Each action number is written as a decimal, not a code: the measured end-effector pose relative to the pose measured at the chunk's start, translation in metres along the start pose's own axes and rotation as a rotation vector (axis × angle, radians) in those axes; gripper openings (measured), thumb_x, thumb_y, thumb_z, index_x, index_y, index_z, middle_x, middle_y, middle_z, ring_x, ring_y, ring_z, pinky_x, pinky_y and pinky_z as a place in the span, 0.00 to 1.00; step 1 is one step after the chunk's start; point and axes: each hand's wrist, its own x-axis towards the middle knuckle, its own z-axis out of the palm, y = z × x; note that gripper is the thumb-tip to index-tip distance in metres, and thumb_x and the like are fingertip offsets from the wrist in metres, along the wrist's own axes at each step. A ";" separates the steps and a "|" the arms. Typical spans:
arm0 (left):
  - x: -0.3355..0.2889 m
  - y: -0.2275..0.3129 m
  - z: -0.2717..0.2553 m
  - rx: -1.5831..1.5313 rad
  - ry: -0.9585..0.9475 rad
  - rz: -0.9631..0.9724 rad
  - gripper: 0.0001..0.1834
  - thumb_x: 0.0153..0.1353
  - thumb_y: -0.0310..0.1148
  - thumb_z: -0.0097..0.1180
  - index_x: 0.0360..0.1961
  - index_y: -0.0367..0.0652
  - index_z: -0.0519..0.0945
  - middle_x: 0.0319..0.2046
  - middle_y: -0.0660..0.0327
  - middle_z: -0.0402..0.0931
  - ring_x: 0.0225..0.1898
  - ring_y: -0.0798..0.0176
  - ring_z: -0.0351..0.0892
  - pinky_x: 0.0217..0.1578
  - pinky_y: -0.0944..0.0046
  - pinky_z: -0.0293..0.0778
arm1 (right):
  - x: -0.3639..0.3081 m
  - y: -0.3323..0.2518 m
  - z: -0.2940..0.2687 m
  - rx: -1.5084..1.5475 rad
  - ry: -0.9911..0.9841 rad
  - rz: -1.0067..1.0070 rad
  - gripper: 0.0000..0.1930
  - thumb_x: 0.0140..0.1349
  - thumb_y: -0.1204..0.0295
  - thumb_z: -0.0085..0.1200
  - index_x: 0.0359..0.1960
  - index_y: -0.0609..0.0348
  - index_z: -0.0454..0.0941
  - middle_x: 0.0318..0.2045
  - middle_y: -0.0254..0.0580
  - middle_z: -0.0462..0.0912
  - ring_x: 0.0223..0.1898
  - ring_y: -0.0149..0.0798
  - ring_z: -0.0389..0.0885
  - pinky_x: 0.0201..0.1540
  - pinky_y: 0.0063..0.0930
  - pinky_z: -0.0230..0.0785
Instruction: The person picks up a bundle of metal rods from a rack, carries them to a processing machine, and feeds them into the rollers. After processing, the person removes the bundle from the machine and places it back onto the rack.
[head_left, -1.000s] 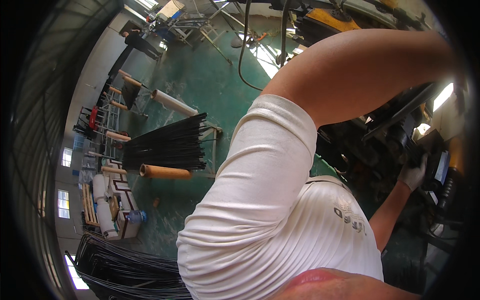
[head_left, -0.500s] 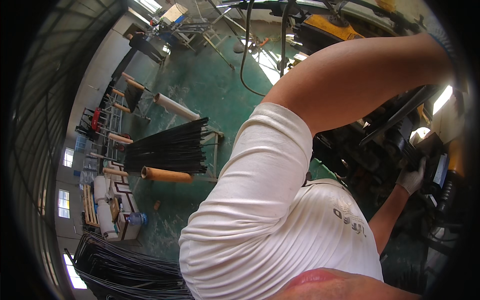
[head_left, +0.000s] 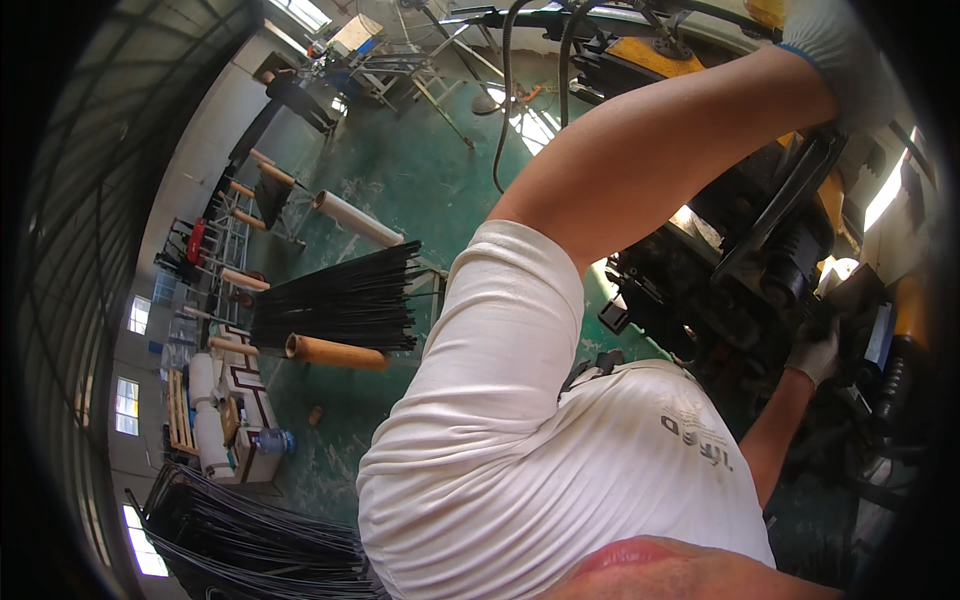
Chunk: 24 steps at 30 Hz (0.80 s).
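The long, straight, black bar, seemingly metal, lies between the 2 gloved hands, its long axis slanting from upper right to lower left in the view. The left hand, in a whitish knitted glove with a blue cuff edge, is just past the bar's upper end and looks the nearer of the 2; blur and the dark rim hide its fingers, so I cannot tell whether they are apart, together or clamped on anything. The right hand, in a pale glove, is below the bar, its fingers pointing up toward a dark, block-shaped machine part; shadow covers the fingertips, so its grip cannot be told either. A black, ribbed cylinder sits just beside the bar's lower half, on its right. Well to the bar's left, a fanned bundle of thin black rods lies beside a brown tubular roller.
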 end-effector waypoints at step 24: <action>-0.029 0.004 -0.070 -0.040 -0.260 -0.028 0.25 0.66 0.53 0.56 0.33 0.38 0.87 0.29 0.51 0.86 0.31 0.54 0.86 0.38 0.57 0.81 | -0.016 -0.005 0.007 0.269 -0.095 -0.033 0.23 0.67 0.76 0.57 0.65 0.61 0.76 0.59 0.46 0.83 0.57 0.40 0.82 0.62 0.29 0.73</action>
